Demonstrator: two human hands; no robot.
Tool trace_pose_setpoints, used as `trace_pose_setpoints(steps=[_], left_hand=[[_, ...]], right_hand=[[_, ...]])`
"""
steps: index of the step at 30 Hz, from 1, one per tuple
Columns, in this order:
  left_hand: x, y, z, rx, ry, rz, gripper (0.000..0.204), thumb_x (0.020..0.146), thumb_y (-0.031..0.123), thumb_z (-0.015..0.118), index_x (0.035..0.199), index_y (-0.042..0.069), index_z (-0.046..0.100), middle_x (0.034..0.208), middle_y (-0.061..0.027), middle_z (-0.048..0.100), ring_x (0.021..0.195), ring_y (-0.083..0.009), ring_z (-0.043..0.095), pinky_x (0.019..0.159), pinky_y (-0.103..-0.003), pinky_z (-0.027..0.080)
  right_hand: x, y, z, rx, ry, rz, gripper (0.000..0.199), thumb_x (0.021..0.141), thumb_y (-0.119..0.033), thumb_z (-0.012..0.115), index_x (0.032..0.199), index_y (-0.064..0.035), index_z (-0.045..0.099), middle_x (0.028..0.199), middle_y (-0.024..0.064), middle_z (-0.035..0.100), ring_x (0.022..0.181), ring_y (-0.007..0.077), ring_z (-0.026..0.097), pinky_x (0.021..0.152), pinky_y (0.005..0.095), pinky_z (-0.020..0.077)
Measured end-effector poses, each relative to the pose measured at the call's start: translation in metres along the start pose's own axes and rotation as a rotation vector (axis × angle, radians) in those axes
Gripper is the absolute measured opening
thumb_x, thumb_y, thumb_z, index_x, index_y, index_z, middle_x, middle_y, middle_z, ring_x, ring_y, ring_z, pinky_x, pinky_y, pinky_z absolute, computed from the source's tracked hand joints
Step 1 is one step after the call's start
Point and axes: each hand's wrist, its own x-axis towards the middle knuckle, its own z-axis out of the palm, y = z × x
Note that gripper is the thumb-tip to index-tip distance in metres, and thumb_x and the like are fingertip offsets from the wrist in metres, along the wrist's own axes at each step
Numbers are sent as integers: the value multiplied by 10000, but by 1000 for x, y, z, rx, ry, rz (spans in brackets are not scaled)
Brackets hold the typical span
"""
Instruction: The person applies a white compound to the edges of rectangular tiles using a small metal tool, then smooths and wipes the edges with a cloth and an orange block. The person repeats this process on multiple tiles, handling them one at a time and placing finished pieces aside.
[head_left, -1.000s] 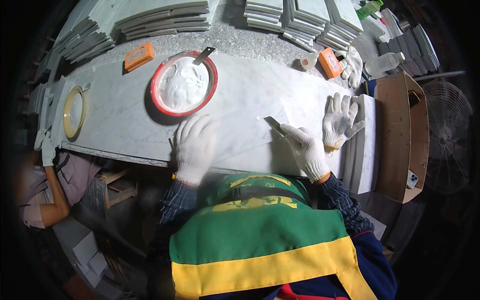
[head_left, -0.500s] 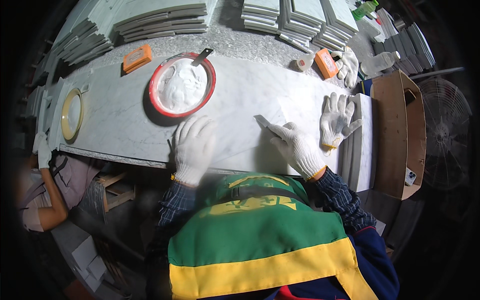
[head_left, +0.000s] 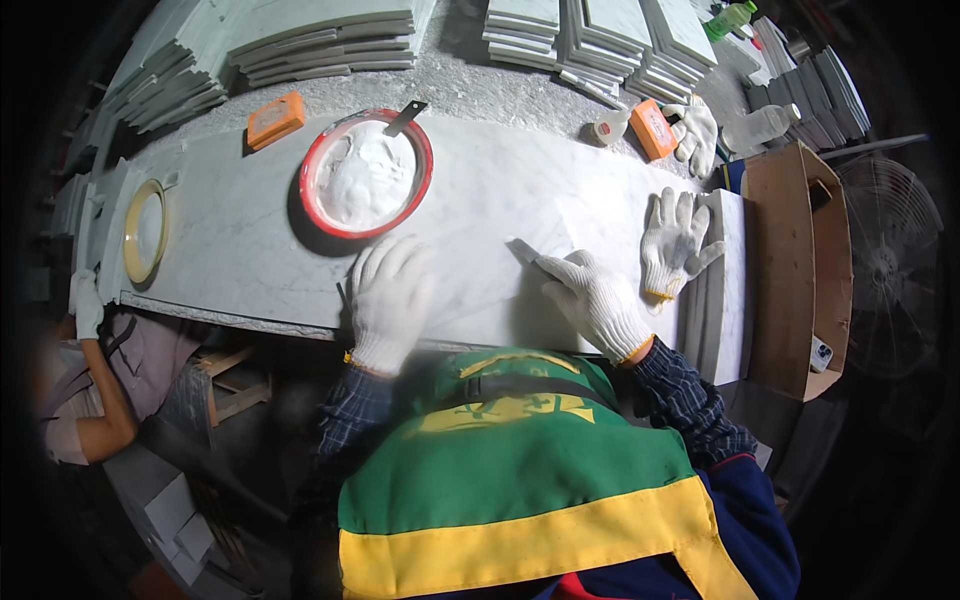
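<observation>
Both my hands wear white knit gloves and rest on a long white marble slab [head_left: 250,250]. My left hand [head_left: 390,300] lies flat on the slab near its front edge, fingers spread, holding nothing. My right hand [head_left: 592,297] grips a small metal scraper [head_left: 522,250], its blade pressed to the marble and pointing up-left. A red-rimmed bowl of white paste [head_left: 366,176] stands just beyond my left hand, with a putty knife [head_left: 406,117] leaning on its far rim.
A loose white glove [head_left: 675,238] lies right of my right hand. Behind it are orange blocks [head_left: 275,118] [head_left: 652,128], a tape roll [head_left: 603,130] and tile stacks [head_left: 310,40]. A yellow-rimmed dish [head_left: 146,230] and another person's gloved hand [head_left: 88,305] are left; a cardboard box [head_left: 790,250] and fan [head_left: 885,270] are right.
My right hand has slid the scraper a little to the left across the marble. My left hand has stayed flat in place.
</observation>
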Motion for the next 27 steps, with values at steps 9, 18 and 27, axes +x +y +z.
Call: trace_pose_setpoints(steps=[9, 18, 27], left_hand=[[0, 0, 0, -7, 12, 12, 331, 899, 185, 704, 1215, 97, 745, 1298, -125, 689, 1244, -361, 594, 1103, -483, 430], [0, 1, 0, 13, 9, 14, 343, 902, 193, 698, 1229, 102, 743, 1309, -130, 683, 1261, -357, 585, 1122, -485, 412], [-1, -2, 1, 10, -6, 7, 342, 899, 191, 703, 1228, 102, 745, 1305, -132, 685, 1249, -359, 590, 1116, -487, 418]], right_hand=[[2, 5, 2, 26, 25, -30, 352, 937, -150, 724, 1287, -110, 726, 966, 155, 678, 856, 342, 683, 756, 429, 554], [-10, 5, -11, -11, 5, -53, 335, 936, -158, 723, 1268, -115, 737, 958, 148, 686, 843, 345, 687, 751, 427, 557], [0, -6, -15, 29, 13, -55, 327, 940, -159, 720, 1263, -111, 741, 963, 140, 688, 878, 341, 693, 772, 429, 562]])
